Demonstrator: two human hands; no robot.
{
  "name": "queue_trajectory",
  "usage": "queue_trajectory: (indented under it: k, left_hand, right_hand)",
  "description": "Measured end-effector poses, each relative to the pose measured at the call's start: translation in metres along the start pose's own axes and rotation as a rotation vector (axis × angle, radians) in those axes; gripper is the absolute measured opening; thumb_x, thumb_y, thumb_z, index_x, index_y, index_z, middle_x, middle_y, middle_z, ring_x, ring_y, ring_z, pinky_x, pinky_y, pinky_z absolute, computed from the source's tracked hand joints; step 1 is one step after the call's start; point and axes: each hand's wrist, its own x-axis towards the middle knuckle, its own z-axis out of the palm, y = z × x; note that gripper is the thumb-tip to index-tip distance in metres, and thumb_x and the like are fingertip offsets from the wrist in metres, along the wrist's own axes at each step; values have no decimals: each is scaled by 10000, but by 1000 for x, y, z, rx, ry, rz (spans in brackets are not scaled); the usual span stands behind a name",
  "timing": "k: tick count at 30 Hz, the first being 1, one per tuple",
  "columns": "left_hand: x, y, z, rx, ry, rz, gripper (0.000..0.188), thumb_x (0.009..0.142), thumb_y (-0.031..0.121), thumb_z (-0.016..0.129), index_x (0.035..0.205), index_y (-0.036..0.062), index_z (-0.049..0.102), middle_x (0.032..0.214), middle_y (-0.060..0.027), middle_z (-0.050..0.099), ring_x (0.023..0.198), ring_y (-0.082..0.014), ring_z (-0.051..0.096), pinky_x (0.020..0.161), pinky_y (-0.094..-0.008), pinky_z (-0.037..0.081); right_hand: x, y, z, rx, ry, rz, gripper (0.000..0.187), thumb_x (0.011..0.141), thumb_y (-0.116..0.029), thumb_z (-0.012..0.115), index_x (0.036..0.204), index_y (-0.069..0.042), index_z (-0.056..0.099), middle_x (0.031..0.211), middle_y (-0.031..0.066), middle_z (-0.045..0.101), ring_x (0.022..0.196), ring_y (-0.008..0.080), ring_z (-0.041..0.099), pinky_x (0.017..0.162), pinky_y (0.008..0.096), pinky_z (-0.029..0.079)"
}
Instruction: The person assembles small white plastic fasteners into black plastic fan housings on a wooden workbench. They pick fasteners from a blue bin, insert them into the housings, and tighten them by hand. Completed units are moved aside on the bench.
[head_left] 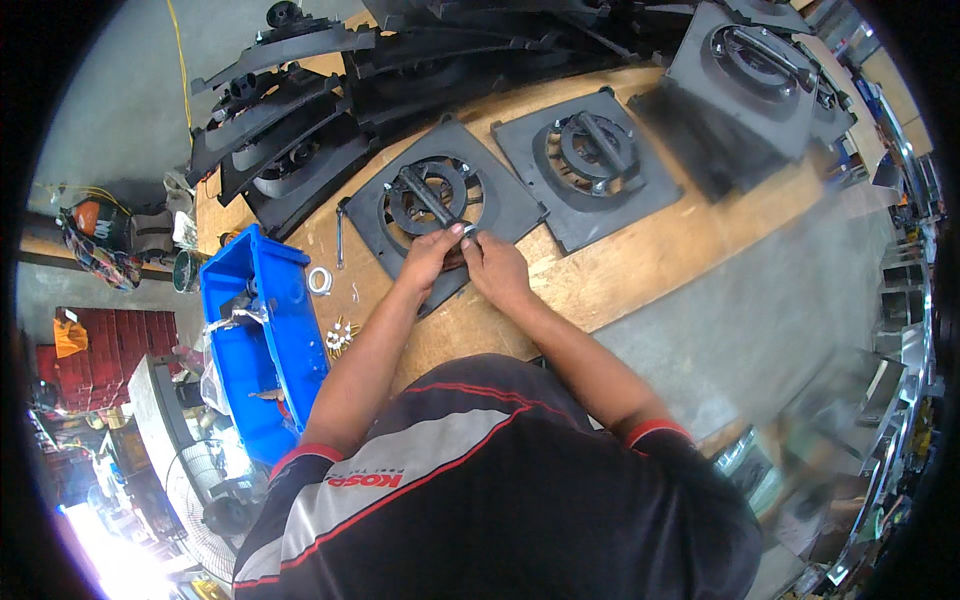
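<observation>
In front of me on the wooden table lies a square dark metal plate (512, 205) with a round opening. A black ring burner (428, 198) with a straight pipe sits in it. My left hand (432, 254) is closed at the near end of that pipe, thumb and fingers pinched together. My right hand (497, 268) is closed right beside it, its fingertips meeting the left ones. Something small and whitish shows between the fingertips; the hands hide most of it. A second plate (640, 130) with its own ring burner (598, 152) lies to the right.
Left of the plate are a wrench (340, 236), a white tape roll (320, 281) and several small brass-and-white fittings (341, 338). A blue bin (288, 340) stands at the table's left edge. Stacked dark plates (290, 150) fill the far side; another plate with a burner (690, 60) leans at far right.
</observation>
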Motion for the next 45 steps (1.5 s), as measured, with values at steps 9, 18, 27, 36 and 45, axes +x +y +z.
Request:
queue_trajectory:
  k: [9,18,27,36,45]
  left_hand:
    - [4,-7,-5,20,-23,19,353,967,398,634,991,48,676,889,-49,694,778,-129,645,729,-290,517]
    - [-3,0,2,20,18,-5,341,972,408,626,948,69,655,813,-9,648,709,-118,604,689,-286,498]
    - [0,-3,-1,-14,-34,11,335,970,409,631,932,76,638,801,-10,636,671,-126,591,677,-289,493]
    - [-1,-1,-4,-27,-96,1,322,967,386,639,948,64,642,818,-21,650,671,-130,596,663,-281,491]
    - [4,-7,-2,-25,-7,35,328,970,366,638,966,40,670,810,-50,675,670,-140,616,660,-289,504]
  right_hand:
    - [-2,-1,0,301,-23,120,431,1010,-384,507,868,3,633,704,95,647,586,207,608,565,319,490]
    - [1,-2,-1,418,-201,299,398,1053,-360,418,931,-27,598,672,49,607,529,148,556,485,298,442]
    - [-4,-5,7,713,-185,434,370,1054,-371,416,956,-52,574,656,43,577,508,135,520,480,299,438]
    - [-3,-8,4,1002,-244,625,386,1052,-398,402,931,-72,569,659,49,591,488,160,527,475,280,418]
    - [-3,3,8,811,-188,505,326,1027,-350,478,911,-59,570,650,36,571,504,140,517,491,311,434]
